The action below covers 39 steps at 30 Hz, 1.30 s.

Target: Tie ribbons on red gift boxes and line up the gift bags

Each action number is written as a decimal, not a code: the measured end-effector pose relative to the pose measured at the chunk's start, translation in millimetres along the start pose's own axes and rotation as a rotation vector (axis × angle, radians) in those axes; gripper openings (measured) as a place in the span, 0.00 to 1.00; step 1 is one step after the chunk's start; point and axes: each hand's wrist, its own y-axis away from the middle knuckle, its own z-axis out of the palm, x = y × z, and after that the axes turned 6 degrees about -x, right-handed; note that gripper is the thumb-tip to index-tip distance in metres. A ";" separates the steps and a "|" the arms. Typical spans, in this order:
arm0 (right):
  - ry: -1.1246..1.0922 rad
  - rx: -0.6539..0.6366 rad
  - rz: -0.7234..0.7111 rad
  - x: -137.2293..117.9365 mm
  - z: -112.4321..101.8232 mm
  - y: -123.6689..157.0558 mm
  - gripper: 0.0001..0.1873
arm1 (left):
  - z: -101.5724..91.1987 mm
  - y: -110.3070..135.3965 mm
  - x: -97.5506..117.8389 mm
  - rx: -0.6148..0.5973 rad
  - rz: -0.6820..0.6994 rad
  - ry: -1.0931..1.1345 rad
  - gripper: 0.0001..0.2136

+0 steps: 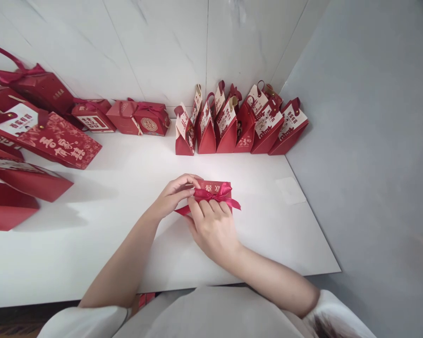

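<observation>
A small red gift box [207,185] with pale lettering rests on the white table, between my hands. Across its top runs a crimson satin ribbon [216,191] tied in a bow, one tail sticking out to the right and another to the left. My left hand [176,191] is closed at the box's left side, thumb and fingers pinching the ribbon's left loop. Over the near side of the box lies my right hand [213,225], its fingers curled against the ribbon and the box. Its palm side and most of its fingertips are hidden.
Several triangular red-and-white gift boxes [227,126] stand against the wall at the back. Larger red boxes [61,141] crowd the left side, and smaller ribboned ones [150,119] sit at the back left. The white table [268,244] meets a grey wall [366,141] on the right.
</observation>
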 end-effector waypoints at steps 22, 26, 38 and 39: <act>-0.276 0.156 -0.351 14.5 21.6 0.7 0.10 | 23.9 -3.3 2.4 0.142 -0.123 -0.005 0.21; -0.318 0.143 -0.429 20.7 21.9 1.5 0.10 | 25.0 -4.1 1.3 0.136 -0.106 -0.014 0.20; -0.455 0.162 -0.664 31.4 19.1 0.5 0.08 | 27.5 -3.9 0.9 0.172 -0.098 -0.003 0.19; -0.481 0.190 -0.626 34.8 13.8 -0.4 0.08 | 26.8 -3.5 -0.2 0.171 -0.092 -0.007 0.20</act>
